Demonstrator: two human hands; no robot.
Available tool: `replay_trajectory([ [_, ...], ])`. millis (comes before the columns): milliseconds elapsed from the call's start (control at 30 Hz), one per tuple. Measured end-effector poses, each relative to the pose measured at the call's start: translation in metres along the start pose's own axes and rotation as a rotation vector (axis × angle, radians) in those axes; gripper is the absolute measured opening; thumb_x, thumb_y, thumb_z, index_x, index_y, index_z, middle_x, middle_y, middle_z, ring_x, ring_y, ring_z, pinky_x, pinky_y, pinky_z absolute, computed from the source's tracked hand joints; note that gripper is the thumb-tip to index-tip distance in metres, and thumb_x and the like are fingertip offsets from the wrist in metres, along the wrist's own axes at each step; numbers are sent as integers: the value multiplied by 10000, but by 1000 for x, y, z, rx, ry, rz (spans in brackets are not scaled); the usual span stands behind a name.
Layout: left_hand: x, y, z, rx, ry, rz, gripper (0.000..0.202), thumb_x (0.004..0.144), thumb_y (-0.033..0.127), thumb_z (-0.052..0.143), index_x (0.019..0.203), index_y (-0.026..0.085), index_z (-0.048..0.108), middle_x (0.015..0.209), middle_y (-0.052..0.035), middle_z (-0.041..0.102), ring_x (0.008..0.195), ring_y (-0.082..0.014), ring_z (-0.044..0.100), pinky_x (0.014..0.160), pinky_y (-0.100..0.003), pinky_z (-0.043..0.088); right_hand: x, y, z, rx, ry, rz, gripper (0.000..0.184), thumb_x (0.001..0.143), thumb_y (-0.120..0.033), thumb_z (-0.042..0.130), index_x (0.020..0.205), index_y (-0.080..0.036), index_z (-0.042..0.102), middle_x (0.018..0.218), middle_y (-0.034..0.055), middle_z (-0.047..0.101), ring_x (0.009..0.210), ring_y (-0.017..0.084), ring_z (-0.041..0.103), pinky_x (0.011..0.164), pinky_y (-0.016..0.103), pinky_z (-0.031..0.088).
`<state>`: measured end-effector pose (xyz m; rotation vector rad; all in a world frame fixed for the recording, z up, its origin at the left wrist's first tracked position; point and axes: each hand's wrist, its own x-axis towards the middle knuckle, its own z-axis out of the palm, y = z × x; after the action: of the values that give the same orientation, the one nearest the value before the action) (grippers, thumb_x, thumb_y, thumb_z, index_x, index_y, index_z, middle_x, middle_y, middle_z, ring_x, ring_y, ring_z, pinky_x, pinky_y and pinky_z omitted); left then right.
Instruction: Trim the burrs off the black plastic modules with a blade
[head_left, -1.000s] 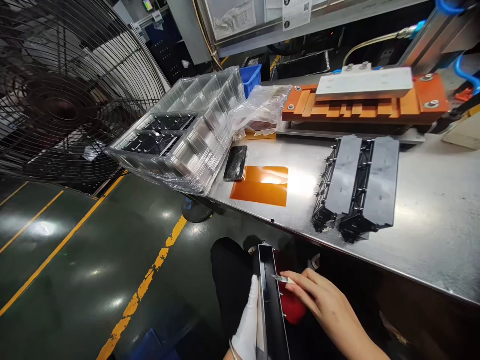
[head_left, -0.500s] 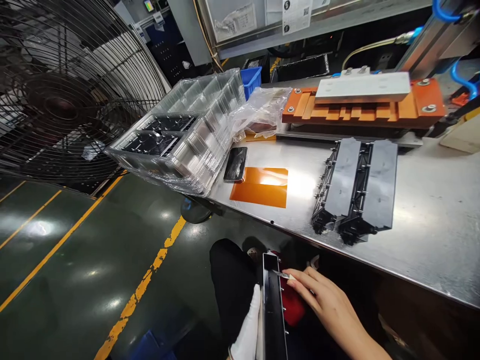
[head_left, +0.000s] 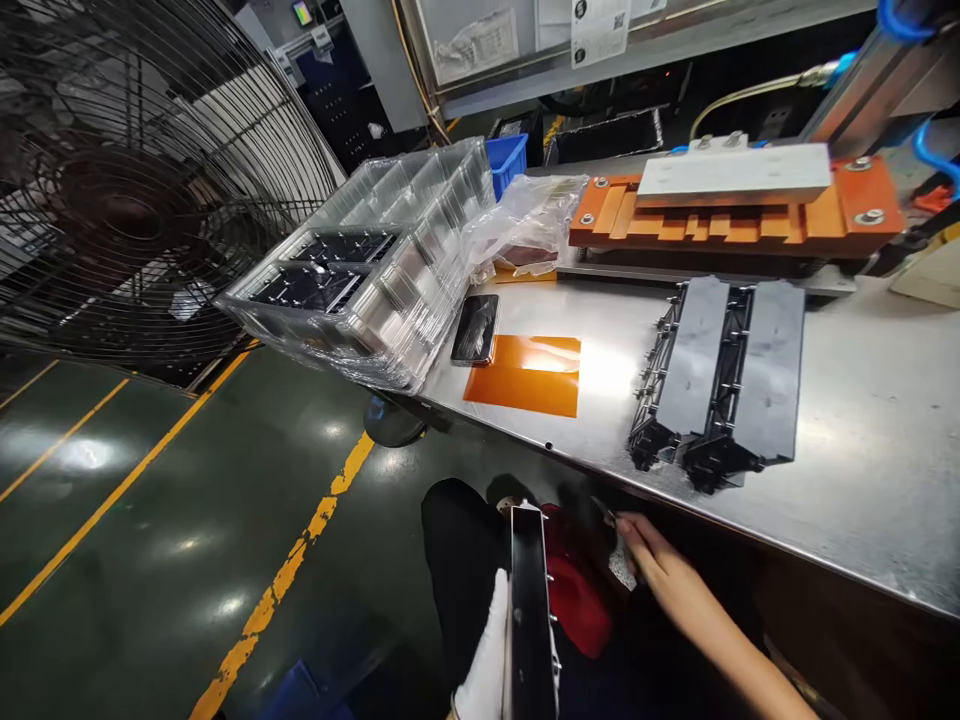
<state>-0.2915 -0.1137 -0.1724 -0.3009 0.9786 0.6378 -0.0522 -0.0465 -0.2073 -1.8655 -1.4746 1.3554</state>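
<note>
My left hand (head_left: 486, 652), in a white glove, grips a long black plastic part (head_left: 529, 610) with a trough-like face and small metal pins along its right edge. The part points upward over my lap. To its right and apart from it, my bare right hand (head_left: 649, 550) is closed on a small thin blade (head_left: 605, 513), blurred by motion. Two similar black parts (head_left: 772, 370) lie side by side on the metal bench (head_left: 862, 480) above my right hand.
An orange sheet (head_left: 525, 385) lies near the bench's front edge, with a phone (head_left: 475, 330) overlapping its corner. Stacked clear trays (head_left: 420, 290) stand left, beside a crumpled plastic bag (head_left: 517, 225). An orange fixture (head_left: 750, 225) sits behind. A large fan (head_left: 135, 210) stands far left.
My right hand has drawn the blade away from the black part, to the right. The part in my left hand has shifted slightly left and turned a little.
</note>
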Motion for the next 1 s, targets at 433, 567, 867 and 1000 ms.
replay_trajectory([
  [433, -19, 13, 45, 124, -9, 298, 502, 861, 573, 603, 1012, 113, 734, 879, -94, 744, 873, -220, 695, 911, -326, 524, -50, -63, 4, -75, -187, -346, 335, 993, -544, 424, 1024, -361, 703, 977, -22, 747, 884, 207, 713, 785, 281, 558],
  [567, -19, 13, 43, 163, 15, 278, 535, 833, 603, 622, 1038, 120, 726, 860, -88, 740, 867, -227, 690, 882, -335, 523, -48, -61, 3, -101, -177, -306, 347, 1000, -557, 402, 1040, -374, 694, 1038, -42, 750, 934, 203, 715, 810, 281, 565],
  [867, -12, 15, 42, 15, -113, 45, 585, 617, 730, 745, 578, 168, 588, 531, 21, 558, 486, -88, 473, 485, -216, 395, -70, -67, 1, -115, -386, -450, 276, 984, -525, 483, 928, -352, 691, 815, -61, 722, 738, 154, 701, 695, 229, 538],
  [1000, -11, 15, 39, 49, 1, 86, 588, 744, 728, 633, 578, 167, 584, 476, 31, 513, 447, -88, 461, 442, -219, 354, -64, -68, 4, -48, -210, -297, 332, 1012, -527, 393, 1004, -343, 669, 973, -33, 730, 869, 182, 699, 760, 259, 529],
])
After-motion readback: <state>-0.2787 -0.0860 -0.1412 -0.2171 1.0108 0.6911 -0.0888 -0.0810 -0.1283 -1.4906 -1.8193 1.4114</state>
